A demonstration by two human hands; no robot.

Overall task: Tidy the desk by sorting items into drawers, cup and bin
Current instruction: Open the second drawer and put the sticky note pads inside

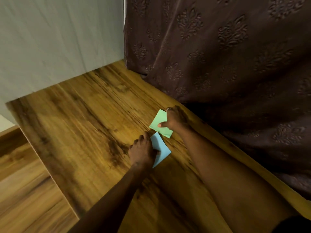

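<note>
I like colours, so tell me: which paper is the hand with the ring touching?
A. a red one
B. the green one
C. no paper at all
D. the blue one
B: the right hand, the one wearing the ring, has its thumb on the green paper, while the left hand presses the blue paper.

Both your arms reach forward, bare — your left hand [143, 151] pressed flat, palm down, your right hand [174, 119] pinching, thumb forward.

Left hand [143, 151] presses blue paper [161, 151]; right hand [175, 119] pinches green paper [159, 123] on desk [84, 123].
</note>
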